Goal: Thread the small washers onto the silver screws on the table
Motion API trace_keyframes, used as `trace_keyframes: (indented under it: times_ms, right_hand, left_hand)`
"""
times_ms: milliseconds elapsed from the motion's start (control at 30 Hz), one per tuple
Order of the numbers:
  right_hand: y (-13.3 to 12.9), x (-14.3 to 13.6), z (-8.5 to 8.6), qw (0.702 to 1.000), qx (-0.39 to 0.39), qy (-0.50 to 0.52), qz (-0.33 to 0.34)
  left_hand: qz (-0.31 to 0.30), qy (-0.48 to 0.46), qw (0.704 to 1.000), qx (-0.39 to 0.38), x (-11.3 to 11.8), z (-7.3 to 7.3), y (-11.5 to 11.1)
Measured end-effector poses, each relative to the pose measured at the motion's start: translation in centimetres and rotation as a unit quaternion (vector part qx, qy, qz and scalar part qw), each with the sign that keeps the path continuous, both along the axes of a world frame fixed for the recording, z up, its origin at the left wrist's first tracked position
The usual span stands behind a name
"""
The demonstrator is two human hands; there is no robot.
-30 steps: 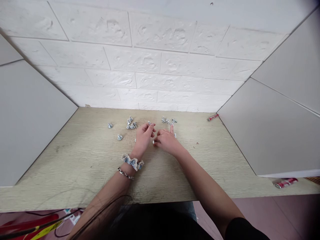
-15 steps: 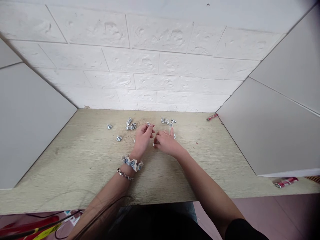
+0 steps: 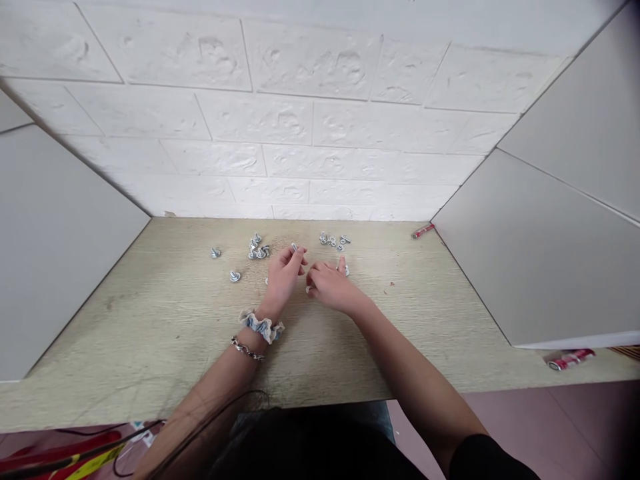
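Over the middle of the wooden table, my left hand (image 3: 284,272) pinches a small silver bolt (image 3: 295,247) between thumb and fingertips. Just to its right, my right hand (image 3: 327,283) has curled fingers at a small pale piece (image 3: 309,290), perhaps a washer; its index finger points away. A cluster of silver bolts with washers (image 3: 259,248) lies behind and left of my left hand. Two single bolts sit further left, one nearer (image 3: 235,276) and one farther (image 3: 215,253). Beyond my right hand are loose bolts and washers (image 3: 334,241), and another piece is partly hidden beside it.
The pale wooden table (image 3: 165,313) meets a white brick-patterned wall (image 3: 290,120). Grey panels stand at the left (image 3: 65,247) and right (image 3: 540,253). One red cylinder (image 3: 423,231) lies at the back right, another (image 3: 571,360) near the front right edge.
The whole view has shifted slightly. Both hands keep nearly the same pose, with the bolt still in my left fingertips.
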State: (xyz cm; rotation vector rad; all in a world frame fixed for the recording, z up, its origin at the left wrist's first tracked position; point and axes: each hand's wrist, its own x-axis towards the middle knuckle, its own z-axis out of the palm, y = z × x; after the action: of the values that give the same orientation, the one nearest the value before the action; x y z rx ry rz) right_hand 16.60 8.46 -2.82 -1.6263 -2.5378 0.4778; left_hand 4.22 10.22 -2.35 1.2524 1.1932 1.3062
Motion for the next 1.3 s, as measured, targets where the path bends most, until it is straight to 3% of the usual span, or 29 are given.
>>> trace_keyframes:
  times_ms: [333, 533, 667, 733, 833, 1167, 1300]
  right_hand:
    - [0.2, -0.5, 0.3, 0.998, 0.040, 0.041, 0.006]
    - [1.3, 0.5, 0.4, 0.972, 0.145, 0.144, -0.118]
    - [1.3, 1.0, 0.4, 0.932, 0.199, 0.247, -0.175]
    - [1.2, 0.9, 0.4, 0.921, 0.198, 0.291, -0.170]
    - [0.9, 0.7, 0.1, 0.920, 0.184, 0.314, -0.147]
    - [0.9, 0.5, -0.4, 0.921, 0.242, 0.296, -0.081]
    - [1.2, 0.6, -0.6, 0.906, 0.282, 0.311, -0.061]
  left_hand:
    - [-0.011, -0.001, 1.000, -0.003, 0.2, 0.0, -0.1]
    - [-0.033, 0.039, 0.998, 0.023, 0.1, -0.1, -0.2]
    - [-0.129, 0.104, 0.986, 0.010, 0.3, -0.2, -0.6]
    - [-0.179, 0.130, 0.975, 0.008, 0.4, -0.3, -0.7]
    - [-0.208, 0.154, 0.966, 0.009, 0.4, -0.2, -0.8]
    - [-0.173, 0.140, 0.975, -0.018, 0.1, -0.5, -0.4]
    - [-0.167, 0.151, 0.974, -0.019, 0.0, -0.6, -0.3]
